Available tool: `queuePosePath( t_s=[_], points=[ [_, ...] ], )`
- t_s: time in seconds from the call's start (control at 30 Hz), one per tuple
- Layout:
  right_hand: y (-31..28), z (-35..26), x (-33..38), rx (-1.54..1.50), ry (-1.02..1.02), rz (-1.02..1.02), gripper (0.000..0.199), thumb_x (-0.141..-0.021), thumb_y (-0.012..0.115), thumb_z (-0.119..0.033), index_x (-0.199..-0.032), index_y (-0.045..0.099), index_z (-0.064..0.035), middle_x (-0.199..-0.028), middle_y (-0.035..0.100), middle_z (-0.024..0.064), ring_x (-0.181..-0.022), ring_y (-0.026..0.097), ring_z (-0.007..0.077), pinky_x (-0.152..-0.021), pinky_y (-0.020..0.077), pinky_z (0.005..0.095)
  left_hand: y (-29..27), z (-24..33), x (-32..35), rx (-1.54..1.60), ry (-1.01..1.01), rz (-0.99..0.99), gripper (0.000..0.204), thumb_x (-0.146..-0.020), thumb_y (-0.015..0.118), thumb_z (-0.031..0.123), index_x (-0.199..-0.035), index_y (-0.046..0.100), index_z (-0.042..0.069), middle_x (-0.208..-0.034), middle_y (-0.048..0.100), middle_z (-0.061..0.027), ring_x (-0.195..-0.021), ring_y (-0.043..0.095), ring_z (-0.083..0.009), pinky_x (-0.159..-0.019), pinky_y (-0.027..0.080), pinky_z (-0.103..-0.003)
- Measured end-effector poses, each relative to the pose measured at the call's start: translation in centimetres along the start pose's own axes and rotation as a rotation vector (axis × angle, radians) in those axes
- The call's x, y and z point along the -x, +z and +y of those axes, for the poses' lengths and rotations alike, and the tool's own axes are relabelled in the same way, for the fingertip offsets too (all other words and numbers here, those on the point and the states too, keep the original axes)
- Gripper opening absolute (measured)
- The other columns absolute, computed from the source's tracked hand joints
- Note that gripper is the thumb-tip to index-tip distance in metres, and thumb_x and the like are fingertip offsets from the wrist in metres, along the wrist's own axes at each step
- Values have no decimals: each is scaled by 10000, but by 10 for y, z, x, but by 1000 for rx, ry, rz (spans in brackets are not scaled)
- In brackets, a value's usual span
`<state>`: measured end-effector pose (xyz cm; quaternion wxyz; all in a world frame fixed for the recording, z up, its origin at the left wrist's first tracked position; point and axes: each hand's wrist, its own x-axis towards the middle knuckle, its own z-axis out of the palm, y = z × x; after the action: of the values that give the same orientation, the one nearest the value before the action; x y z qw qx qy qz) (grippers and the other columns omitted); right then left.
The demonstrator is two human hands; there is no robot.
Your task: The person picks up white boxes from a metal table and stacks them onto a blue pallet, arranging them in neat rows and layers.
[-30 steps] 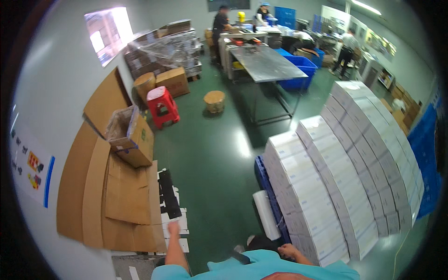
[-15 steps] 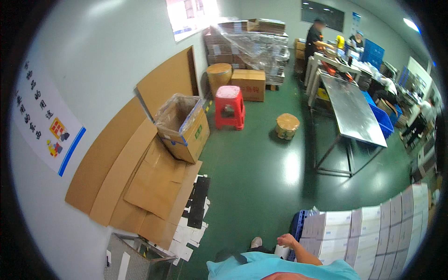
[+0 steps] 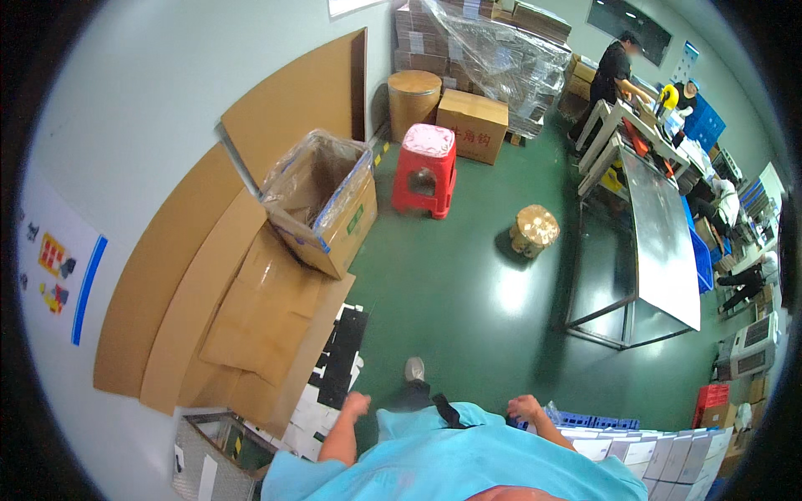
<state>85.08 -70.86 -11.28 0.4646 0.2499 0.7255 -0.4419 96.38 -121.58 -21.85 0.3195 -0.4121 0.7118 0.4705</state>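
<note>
In the head view, the person's left hand (image 3: 357, 405) hung curled and empty above the black and white sheets (image 3: 338, 367) on the green floor (image 3: 468, 301). The right hand (image 3: 526, 408) seemed loosely closed, holding nothing, just beside the stacked white boxes (image 3: 643, 447). Flattened cardboard (image 3: 251, 317) leaned nearby, below a plastic-lined carton (image 3: 322, 204).
</note>
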Motion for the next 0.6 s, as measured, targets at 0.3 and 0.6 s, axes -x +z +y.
queuePosePath(
  t_s=[0.3, 0.6],
  points=[
    [-30, -78, -101, 496, -74, -119, 275, -829, 596, -281, -929, 645, -30, -868, 653, 80, -785, 629, 221, -701, 510, 402, -112, 338, -71, 414, 582, 101, 202, -866, 510, 191, -911, 609, 22, -811, 630, -52, -760, 600, -135, -703, 475, -276],
    [-70, -376, -217, 317, 36, -161, 293, -803, 610, -330, -865, 646, -45, -805, 653, 55, -759, 630, 184, -666, 521, 383, -126, 245, -139, -1, 243, 230, 329, -786, 544, 293, -874, 657, -3, -936, 630, -211, -904, 597, -356, -789, 459, -406]
  ],
)
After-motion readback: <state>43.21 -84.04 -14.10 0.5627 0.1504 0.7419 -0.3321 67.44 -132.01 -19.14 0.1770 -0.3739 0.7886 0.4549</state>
